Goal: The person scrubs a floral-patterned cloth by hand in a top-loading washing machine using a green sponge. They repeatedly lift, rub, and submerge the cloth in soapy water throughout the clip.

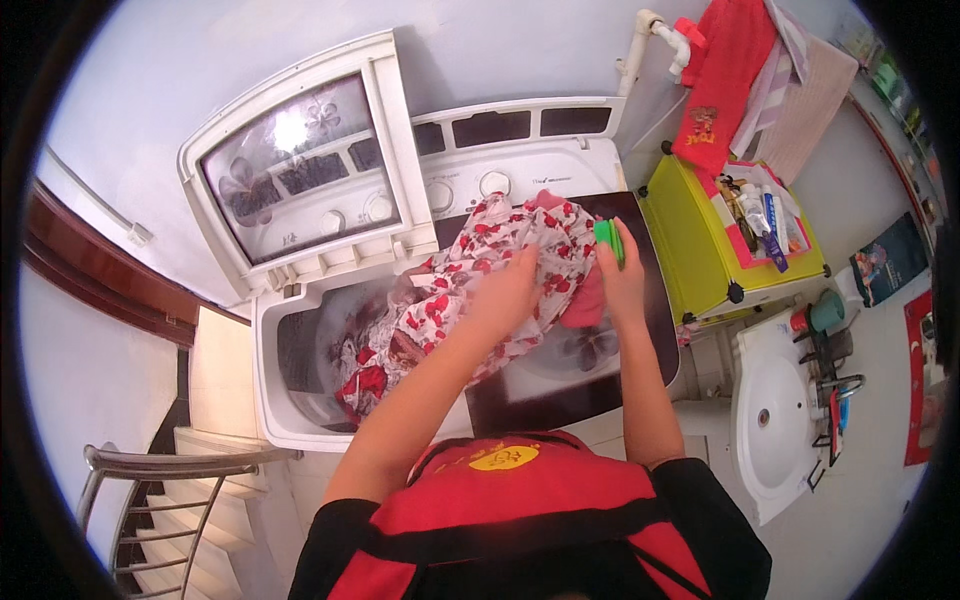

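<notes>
My right hand (622, 276) grips a green scrub brush (611, 241) at the right edge of a bunched white cloth with red flowers (450, 289). My left hand (506, 296), slightly blurred, holds the middle of this cloth; its fingertips are hard to make out. The cloth spreads over the dark right-hand lid (555, 401) of a twin-tub washing machine and trails down into the open wash tub (300, 375) on the left. Under the cloth's right side shows a pink cloth (585, 304). The tub's see-through lid (300, 180) stands raised against the wall.
A control panel with knobs (495, 184) runs behind the cloth. To the right stand a yellow-green storage box (682, 247) with tubes on top, hanging towels (727, 82), a tap (675, 49) and a white washbasin (772, 450). A metal stair railing (180, 465) is at lower left.
</notes>
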Demonstrator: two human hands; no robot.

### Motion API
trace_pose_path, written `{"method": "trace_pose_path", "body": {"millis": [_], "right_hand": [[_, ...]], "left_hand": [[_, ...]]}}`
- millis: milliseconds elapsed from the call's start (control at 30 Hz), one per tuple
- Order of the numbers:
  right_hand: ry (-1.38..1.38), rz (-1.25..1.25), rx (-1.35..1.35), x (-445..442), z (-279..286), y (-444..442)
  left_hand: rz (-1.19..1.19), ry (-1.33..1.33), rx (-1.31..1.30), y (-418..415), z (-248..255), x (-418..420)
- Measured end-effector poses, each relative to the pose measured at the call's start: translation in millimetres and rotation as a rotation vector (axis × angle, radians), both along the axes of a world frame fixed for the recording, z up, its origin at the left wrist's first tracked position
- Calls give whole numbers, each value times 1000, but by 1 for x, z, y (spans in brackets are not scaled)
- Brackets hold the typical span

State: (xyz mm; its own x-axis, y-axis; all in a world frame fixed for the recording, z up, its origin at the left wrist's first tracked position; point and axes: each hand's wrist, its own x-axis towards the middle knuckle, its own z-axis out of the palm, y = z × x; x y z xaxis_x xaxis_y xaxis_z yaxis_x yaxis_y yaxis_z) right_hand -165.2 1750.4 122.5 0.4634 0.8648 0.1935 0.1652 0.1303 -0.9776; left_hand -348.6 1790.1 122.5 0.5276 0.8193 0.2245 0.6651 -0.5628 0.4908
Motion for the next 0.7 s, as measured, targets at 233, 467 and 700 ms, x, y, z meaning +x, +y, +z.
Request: {"method": "trace_pose_path", "body": {"millis": [233, 467, 700], "right_hand": [[-195, -28, 59, 8, 6, -18], [-1038, 417, 274, -79, -10, -13], [-1071, 0, 2, -43, -22, 68]], "left_hand": [[-251, -46, -17, -32, 13, -50], [-252, 4, -198, -73, 1, -100], [-274, -312, -527, -71, 32, -143]]}}
